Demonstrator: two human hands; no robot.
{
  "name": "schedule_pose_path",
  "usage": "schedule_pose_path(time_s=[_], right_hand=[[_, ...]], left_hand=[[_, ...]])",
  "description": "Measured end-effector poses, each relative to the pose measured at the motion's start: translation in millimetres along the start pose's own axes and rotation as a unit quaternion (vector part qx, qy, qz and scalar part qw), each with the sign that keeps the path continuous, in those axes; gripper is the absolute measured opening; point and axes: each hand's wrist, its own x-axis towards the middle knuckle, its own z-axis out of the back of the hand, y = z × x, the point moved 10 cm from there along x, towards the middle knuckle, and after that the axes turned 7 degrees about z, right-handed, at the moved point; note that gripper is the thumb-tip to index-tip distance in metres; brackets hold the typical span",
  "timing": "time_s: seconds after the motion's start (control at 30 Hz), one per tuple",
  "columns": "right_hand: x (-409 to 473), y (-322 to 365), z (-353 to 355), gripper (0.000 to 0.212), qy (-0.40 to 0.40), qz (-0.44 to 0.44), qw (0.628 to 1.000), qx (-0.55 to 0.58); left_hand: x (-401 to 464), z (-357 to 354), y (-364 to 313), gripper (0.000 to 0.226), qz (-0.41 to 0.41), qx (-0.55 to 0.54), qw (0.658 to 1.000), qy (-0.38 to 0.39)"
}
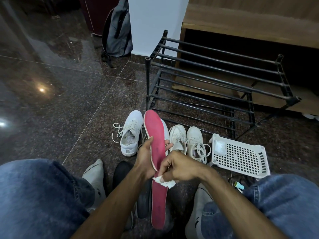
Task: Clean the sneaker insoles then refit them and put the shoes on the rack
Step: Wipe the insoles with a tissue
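My right hand [179, 167] covers the middle stretch of the pink insole [156, 135]; the white wipe [164, 182] is mostly buried under my curled fingers. The second grey sneaker [166, 128] sits behind the insole, only a sliver of its edge showing. Dark shoe [121, 171] below my left forearm: largely hidden, type unclear. Small teal-capped object [239, 185] by my right knee: too small to identify. Both knees run off the frame's lower corners. Packet in the white basket [245, 157] is blurred.

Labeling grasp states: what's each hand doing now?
Left hand: grips the red insole.
Right hand: pinches a white wipe against the insole.
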Motion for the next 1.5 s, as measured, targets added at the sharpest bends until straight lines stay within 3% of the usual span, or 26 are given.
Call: schedule_pose_path(time_s=[0.07,0.13,0.2,0.23,0.47,0.57,0.67,0.8,1.03,1.17,1.27,1.33,1.5], right_hand=[[-2.6,-13.6,8.2,0.008,-0.01,-0.041,0.999,0.02],[-4.4,-37.4,31.1,0.011,-0.116,-0.083,0.987,0.074],[-14.6,-75.7,50.7,0.012,-0.249,-0.144,0.948,0.14],[-20.1,-95.4,50.3,0.008,-0.279,-0.178,0.928,0.169],[-24.9,-163.8,-35.1,0.01,-0.213,-0.313,0.89,0.253],[-27.5,-177.3,-60.9,0.014,-0.221,-0.352,0.872,0.259],[-30.8,-191.6,-66.6,0.009,-0.237,-0.391,0.861,0.224],[-38.0,-214.1,-68.4,0.011,-0.204,-0.457,0.853,0.149],[-28.6,-242.3,-89.2,0.027,-0.161,-0.511,0.822,0.195],[-25.9,-264.1,-88.3,0.025,-0.173,-0.522,0.818,0.166],[-26.9,-268.7,-81.8,0.012,-0.21,-0.513,0.821,0.136],[-30.7,-273.4,-79.0,0.024,-0.211,-0.519,0.824,0.085],[-28.4,-282.4,-87.4,0.029,-0.194,-0.532,0.821,0.074]], left_hand=[[5.7,14.1,0.9,0.05,-0.009,0.024,0.999,-0.028],[13.2,35.1,-0.6,0.04,-0.046,0.076,0.994,-0.065],[18.3,55.0,6.9,0.03,-0.063,0.139,0.983,-0.106],[21.7,63.6,17.4,0.029,-0.052,0.164,0.978,-0.116],[30.7,82.6,95.8,0.033,0.1,0.307,0.945,-0.053],[35.9,99.7,105.2,0.029,0.128,0.354,0.922,-0.092],[48.7,125.1,103.6,0.01,0.116,0.46,0.869,-0.143],[50.2,169.2,92.7,0.032,0.117,0.562,0.779,-0.254],[54.4,199.2,75.2,0.051,0.108,0.5,0.772,-0.377],[64.9,210.8,73.2,0.051,0.109,0.5,0.76,-0.402],[65.7,220.6,71.1,0.052,0.104,0.497,0.744,-0.434],[66.6,224.8,67.7,0.052,0.092,0.495,0.737,-0.452],[71.1,236.0,68.8,0.047,0.121,0.484,0.743,-0.447]])
